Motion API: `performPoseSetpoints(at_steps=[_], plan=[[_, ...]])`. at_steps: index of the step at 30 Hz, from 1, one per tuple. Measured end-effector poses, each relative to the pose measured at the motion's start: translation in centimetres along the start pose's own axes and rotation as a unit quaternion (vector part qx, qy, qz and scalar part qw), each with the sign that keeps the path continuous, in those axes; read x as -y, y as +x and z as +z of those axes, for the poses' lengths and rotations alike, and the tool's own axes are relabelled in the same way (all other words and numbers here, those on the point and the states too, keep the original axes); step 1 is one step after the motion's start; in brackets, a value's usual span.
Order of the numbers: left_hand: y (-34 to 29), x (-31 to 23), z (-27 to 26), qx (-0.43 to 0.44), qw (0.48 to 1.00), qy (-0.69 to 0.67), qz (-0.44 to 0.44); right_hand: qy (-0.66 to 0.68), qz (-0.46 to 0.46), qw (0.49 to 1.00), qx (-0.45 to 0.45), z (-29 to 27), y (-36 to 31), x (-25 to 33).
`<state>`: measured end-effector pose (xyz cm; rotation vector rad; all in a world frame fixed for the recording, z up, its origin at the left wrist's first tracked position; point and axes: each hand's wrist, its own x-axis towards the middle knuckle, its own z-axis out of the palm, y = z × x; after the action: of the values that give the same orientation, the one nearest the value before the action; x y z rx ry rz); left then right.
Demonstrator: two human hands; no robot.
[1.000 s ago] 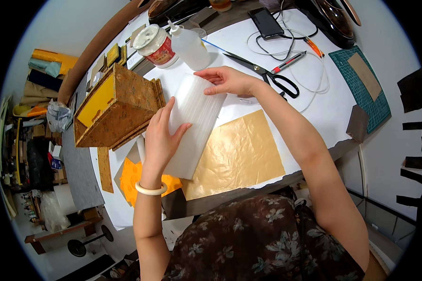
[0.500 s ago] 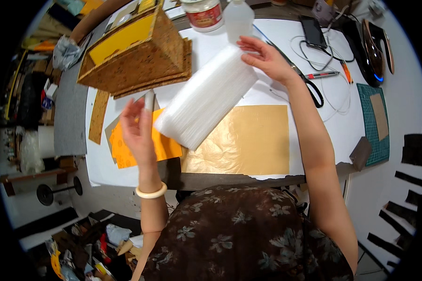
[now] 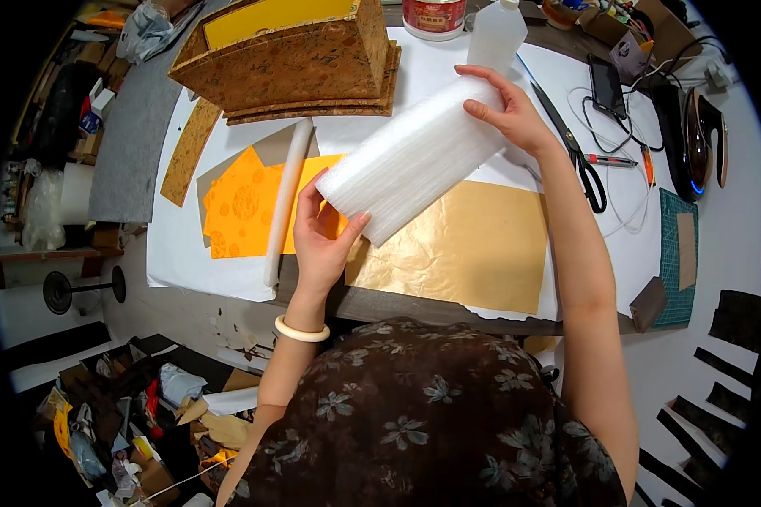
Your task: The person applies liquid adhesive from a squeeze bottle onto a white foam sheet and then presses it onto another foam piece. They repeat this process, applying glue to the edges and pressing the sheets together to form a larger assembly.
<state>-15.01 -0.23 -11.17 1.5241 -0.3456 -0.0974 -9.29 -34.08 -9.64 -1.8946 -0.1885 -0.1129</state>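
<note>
Both my hands hold a folded slab of white foam sheet (image 3: 414,152), tilted above the table. My left hand (image 3: 323,245) is closed round its lower left end, thumb in front and fingers behind. At the upper right end, my right hand (image 3: 516,118) grips it between thumb and fingers. Below the slab lies a glossy gold-tan sheet (image 3: 473,245), partly creased. Left of my left hand, a thin white foam strip (image 3: 286,203) lies across orange patterned paper (image 3: 241,203), which rests on a grey board (image 3: 205,190).
A brown cork-patterned box (image 3: 287,72) with a yellow inside stands at the back left, a cork-patterned strip (image 3: 190,152) beside it. Behind my right hand is a translucent bottle (image 3: 496,38). Scissors (image 3: 571,139), a cutter knife (image 3: 610,160), a phone (image 3: 606,84) and an iron (image 3: 703,139) lie rightward.
My left hand has let go of the thin foam strip, now lying on the orange paper, and has taken the slab's lower left end. My right hand keeps its hold. The view has shifted.
</note>
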Motion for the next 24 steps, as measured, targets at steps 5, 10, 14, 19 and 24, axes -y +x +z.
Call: performPoseSetpoints(at_steps=[5,10,14,19,24], plan=[[-0.2,0.8,-0.2,0.002,1.000,-0.004,-0.001,0.009,-0.012,1.000,-0.008,0.3,-0.1,-0.1],[-0.3,1.1,-0.4,0.002,1.000,0.005,-0.009,0.047,-0.004,0.999,-0.018,0.8,-0.3,-0.6],[-0.1,0.6,-0.3,0.000,1.000,0.019,-0.011,0.034,-0.024,0.999,-0.026,0.9,-0.3,-0.9],[2.6,-5.3,0.0,-0.032,0.949,0.286,0.125,0.051,-0.002,0.999,-0.012,0.6,-0.6,-0.5],[7.4,-7.2,2.8,0.164,0.869,0.435,0.171,0.066,-0.002,0.998,-0.001,0.7,-0.4,-0.3]])
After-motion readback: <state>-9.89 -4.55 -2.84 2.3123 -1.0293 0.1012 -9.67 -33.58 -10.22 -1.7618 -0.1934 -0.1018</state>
